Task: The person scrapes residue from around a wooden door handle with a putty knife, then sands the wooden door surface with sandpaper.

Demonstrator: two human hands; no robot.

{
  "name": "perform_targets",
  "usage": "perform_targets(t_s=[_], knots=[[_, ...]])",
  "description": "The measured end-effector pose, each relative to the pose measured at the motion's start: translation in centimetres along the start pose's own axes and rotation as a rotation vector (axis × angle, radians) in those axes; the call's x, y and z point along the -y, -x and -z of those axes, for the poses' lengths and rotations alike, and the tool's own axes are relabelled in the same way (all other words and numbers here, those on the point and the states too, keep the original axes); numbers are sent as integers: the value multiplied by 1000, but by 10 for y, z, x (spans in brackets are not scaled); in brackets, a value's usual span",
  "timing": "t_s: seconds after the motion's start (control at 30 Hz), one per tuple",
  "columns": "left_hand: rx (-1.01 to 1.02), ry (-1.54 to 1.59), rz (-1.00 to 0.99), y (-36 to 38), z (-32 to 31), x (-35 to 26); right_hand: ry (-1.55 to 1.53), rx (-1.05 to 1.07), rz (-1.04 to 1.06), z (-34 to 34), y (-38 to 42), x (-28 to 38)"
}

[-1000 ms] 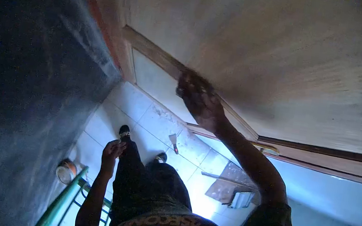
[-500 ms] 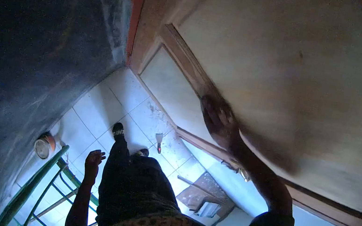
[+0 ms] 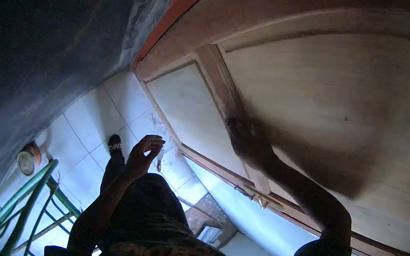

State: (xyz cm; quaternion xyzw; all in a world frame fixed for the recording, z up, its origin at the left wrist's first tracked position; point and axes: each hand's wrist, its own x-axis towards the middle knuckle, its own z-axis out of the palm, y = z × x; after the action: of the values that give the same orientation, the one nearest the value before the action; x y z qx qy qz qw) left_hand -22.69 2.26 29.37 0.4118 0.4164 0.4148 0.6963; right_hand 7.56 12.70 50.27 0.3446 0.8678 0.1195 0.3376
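You are in what looks like a room of a building under finishing work: a panelled wooden door (image 3: 294,104) with bare-looking wood, a rough grey wall (image 3: 59,35), pale floor tiles (image 3: 72,134) with smudges, and a scraper (image 3: 159,163) lying on them.

Shadow obscures the fingers of the right grip (image 3: 249,139); whether it holds anything cannot be told. The left grip (image 3: 145,149) partly hides the scraper (image 3: 159,166). The bottom edge cuts off the green frame (image 3: 40,183). Lettering on the shirt (image 3: 169,253) is too dim to read fully.
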Motion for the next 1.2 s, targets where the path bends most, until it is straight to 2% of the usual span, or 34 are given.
perform_targets(t_s=[0.03, 0.1, 0.13, 0.17, 0.2, 0.27, 0.3, 0.37, 0.4, 0.5, 0.53, 0.57, 0.63, 0.73, 0.77, 0.8, 0.87, 0.97, 1.0, 1.03, 1.07, 1.1, 1.2], knots=[[6, 17, -19, 2, -5, 3, 271, -33, 29, 0, -8, -5], [58, 21, 30, 8, -10, 2, 938, -292, 56, 46, -69, -24], [73, 23, 52, 9, -11, 1, 704, -332, 17, 66, -81, -27], [73, -47, -32, 13, -9, 2, 468, -383, -8, 86, -92, -31], [76, -116, -118, 17, -5, 4, 224, -359, -28, 75, -88, -29], [38, 46, 70, 26, 1, 14, -382, -14, -218, 47, -66, -8], [10, 19, 57, 31, 7, 14, -410, 51, -127, 4, -27, 5], [-69, -32, 33, 45, 14, 7, -346, -100, -17, -13, -8, 6], [-93, 8, 83, 49, 14, 4, -260, -325, -4, -23, -23, 0], [-38, 39, 38, 46, 2, 27, -119, -261, -91, 55, -94, -21], [-14, 25, 40, 44, -4, 17, -59, -219, -89, 81, -124, -36], [-5, -4, 18, 41, -11, 9, 43, -371, -21, 78, -135, -42], [16, -51, -26, 39, -25, -2, -69, -351, -90, 53, -96, -18], [-12, 15, -56, 43, -38, 2, -26, -212, -11, -52, 9, 9], [-18, 30, -46, 47, -43, 3, 21, -174, 131, -45, 48, 18], [-19, 4, -40, 51, -50, 8, -266, -179, 54, -48, 70, 24], [31, 75, 26, 55, -77, 21, -466, -138, 24, -25, 81, 34], [135, 305, 192, 56, -138, 26, -340, -294, 34, 20, 91, 63], [129, 535, 345, 61, -157, -1, -355, -342, 11, 34, 93, 74], [137, 768, 415, 59, -177, 1, -418, -397, -6, 48, 96, 84], [178, 865, 366, 59, -188, -3, -527, -283, -136, 69, 98, 98], [218, 964, 319, 62, -197, -10, -537, -352, -178, 57, 108, 111], [5, 826, 315, 80, -215, -44, -615, -625, -276, 36, 132, 140]])
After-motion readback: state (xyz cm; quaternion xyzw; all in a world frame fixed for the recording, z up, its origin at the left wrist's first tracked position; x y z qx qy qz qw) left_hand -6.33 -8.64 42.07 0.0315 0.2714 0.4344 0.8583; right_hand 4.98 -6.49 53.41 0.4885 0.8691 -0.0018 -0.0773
